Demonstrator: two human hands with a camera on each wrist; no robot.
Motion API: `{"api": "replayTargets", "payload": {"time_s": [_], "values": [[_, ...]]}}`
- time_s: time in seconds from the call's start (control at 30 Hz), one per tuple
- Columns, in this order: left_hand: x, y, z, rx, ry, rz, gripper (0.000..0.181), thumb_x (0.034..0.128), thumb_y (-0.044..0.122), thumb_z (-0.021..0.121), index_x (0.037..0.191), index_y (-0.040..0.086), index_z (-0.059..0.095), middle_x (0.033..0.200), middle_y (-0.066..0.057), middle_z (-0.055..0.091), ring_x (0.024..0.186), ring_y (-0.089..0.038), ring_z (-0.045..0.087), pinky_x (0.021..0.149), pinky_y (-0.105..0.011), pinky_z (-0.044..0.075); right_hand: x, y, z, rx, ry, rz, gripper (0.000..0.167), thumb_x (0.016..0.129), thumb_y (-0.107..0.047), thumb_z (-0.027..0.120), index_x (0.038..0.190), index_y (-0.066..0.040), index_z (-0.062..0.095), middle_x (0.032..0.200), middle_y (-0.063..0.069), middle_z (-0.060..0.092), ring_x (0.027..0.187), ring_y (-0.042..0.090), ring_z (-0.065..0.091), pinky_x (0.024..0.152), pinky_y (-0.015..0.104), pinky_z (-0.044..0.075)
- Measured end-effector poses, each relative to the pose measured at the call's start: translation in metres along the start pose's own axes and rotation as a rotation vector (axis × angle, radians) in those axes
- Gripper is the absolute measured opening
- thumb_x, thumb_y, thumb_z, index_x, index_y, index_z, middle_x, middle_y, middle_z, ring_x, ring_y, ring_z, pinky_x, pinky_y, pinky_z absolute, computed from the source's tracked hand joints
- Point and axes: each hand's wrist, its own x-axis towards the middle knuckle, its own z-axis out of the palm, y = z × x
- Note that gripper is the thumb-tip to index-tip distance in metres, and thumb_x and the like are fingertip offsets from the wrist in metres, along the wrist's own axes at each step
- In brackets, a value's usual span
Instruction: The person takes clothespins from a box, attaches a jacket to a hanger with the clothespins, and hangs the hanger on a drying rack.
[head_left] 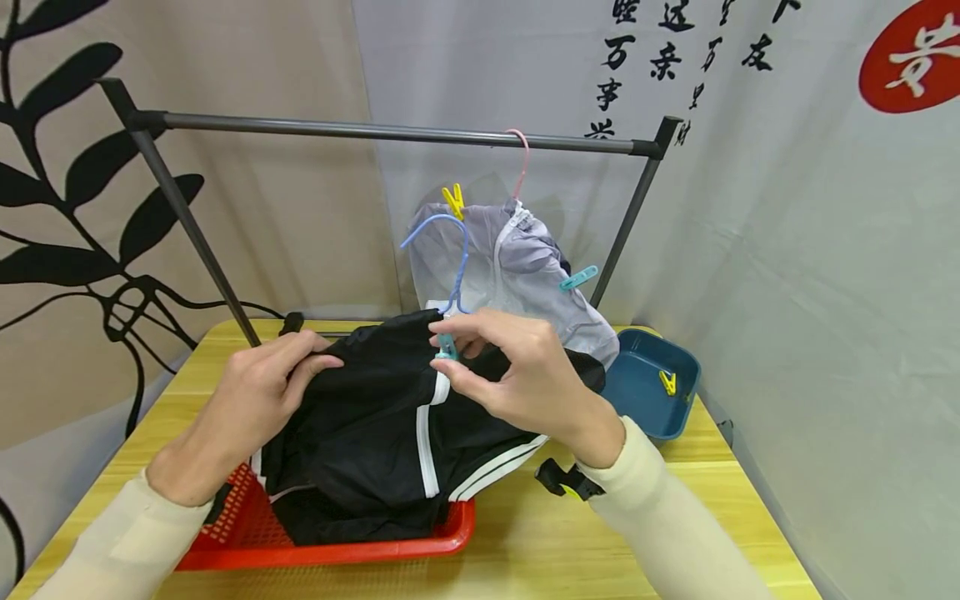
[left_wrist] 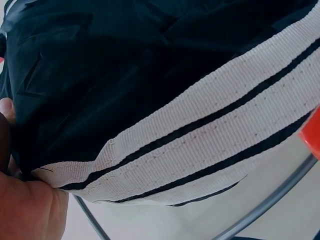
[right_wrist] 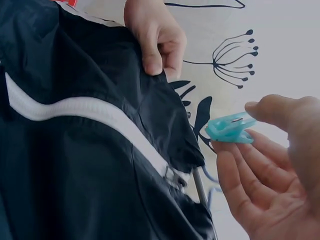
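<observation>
A black jacket (head_left: 360, 417) with a white zipper (right_wrist: 90, 106) and white striped trim (left_wrist: 210, 120) lies partly over a red basket. My left hand (head_left: 243, 404) pinches the jacket's cloth near its upper left corner. From the collar rises the hook of a blue hanger (head_left: 462, 258); the rest of it is hidden by cloth. Between thumb and fingers my right hand (head_left: 536, 379) holds a teal clothespin (right_wrist: 229, 128) just in front of the collar. In the right wrist view, the clothespin is apart from the jacket.
Behind stands a grey rack (head_left: 375, 131). On it a light purple garment (head_left: 487, 250) hangs from a pink hanger (head_left: 523, 167), with yellow (head_left: 454, 200) and teal clothespins (head_left: 579, 277) on it. At right, a blue bin (head_left: 630, 392) holds a yellow clothespin (head_left: 667, 382). The red basket (head_left: 330, 553) sits in front.
</observation>
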Motion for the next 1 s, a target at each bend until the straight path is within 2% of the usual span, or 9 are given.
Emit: {"api": "replayTargets", "payload": {"time_s": [0.23, 0.43, 0.6, 0.7, 0.83, 1.0], "values": [[0.001, 0.000, 0.002, -0.002, 0.005, 0.008, 0.045, 0.1205, 0.044, 0.054, 0.104, 0.009, 0.076, 0.085, -0.001, 0.074, 0.066, -0.008, 0.060, 0.065, -0.025, 0.060, 0.016, 0.001, 0.019, -0.007, -0.021, 0.015, 0.041, 0.097, -0.007, 0.095, 0.135, 0.001, 0.081, 0.108, 0.006, 0.089, 0.088, 0.012, 0.081, 0.081, 0.029, 0.068], [0.001, -0.002, 0.004, 0.021, 0.028, 0.030, 0.048, 0.1209, 0.046, 0.053, 0.104, 0.008, 0.076, 0.083, -0.003, 0.074, 0.064, -0.007, 0.059, 0.064, -0.025, 0.059, 0.031, 0.001, 0.034, 0.046, -0.012, 0.006, 0.031, 0.101, -0.006, 0.092, 0.129, 0.001, 0.081, 0.109, 0.007, 0.088, 0.090, 0.010, 0.083, 0.086, 0.023, 0.066], [0.002, -0.002, 0.005, 0.001, 0.035, 0.025, 0.047, 0.1205, 0.047, 0.054, 0.104, 0.009, 0.075, 0.082, -0.001, 0.073, 0.064, -0.008, 0.057, 0.062, -0.024, 0.056, 0.042, -0.001, 0.047, 0.099, 0.005, 0.020, 0.023, 0.101, -0.001, 0.089, 0.123, 0.000, 0.081, 0.110, 0.009, 0.089, 0.091, 0.009, 0.084, 0.091, 0.020, 0.066], [0.002, -0.001, 0.005, 0.001, 0.036, 0.027, 0.047, 0.1201, 0.046, 0.054, 0.104, 0.008, 0.076, 0.083, -0.002, 0.074, 0.064, -0.008, 0.057, 0.062, -0.023, 0.055, 0.047, -0.003, 0.054, 0.128, 0.013, 0.034, 0.017, 0.101, 0.001, 0.087, 0.118, 0.000, 0.083, 0.108, 0.009, 0.090, 0.090, 0.009, 0.085, 0.088, 0.018, 0.065], [0.002, -0.001, 0.006, 0.009, 0.037, 0.033, 0.047, 0.1199, 0.046, 0.054, 0.104, 0.007, 0.076, 0.084, -0.003, 0.075, 0.064, -0.007, 0.057, 0.061, -0.021, 0.054, 0.053, -0.006, 0.061, 0.163, 0.026, 0.051, 0.013, 0.101, 0.006, 0.084, 0.112, -0.001, 0.084, 0.102, 0.009, 0.090, 0.090, 0.008, 0.086, 0.074, 0.018, 0.061], [0.002, -0.001, 0.007, -0.005, 0.050, 0.041, 0.046, 0.1200, 0.045, 0.055, 0.102, 0.007, 0.076, 0.082, -0.003, 0.074, 0.063, -0.006, 0.053, 0.060, -0.020, 0.049, 0.061, -0.006, 0.069, 0.185, 0.056, 0.058, 0.013, 0.099, 0.009, 0.084, 0.106, -0.001, 0.086, 0.099, 0.008, 0.090, 0.088, 0.008, 0.087, 0.074, 0.017, 0.062]]}}
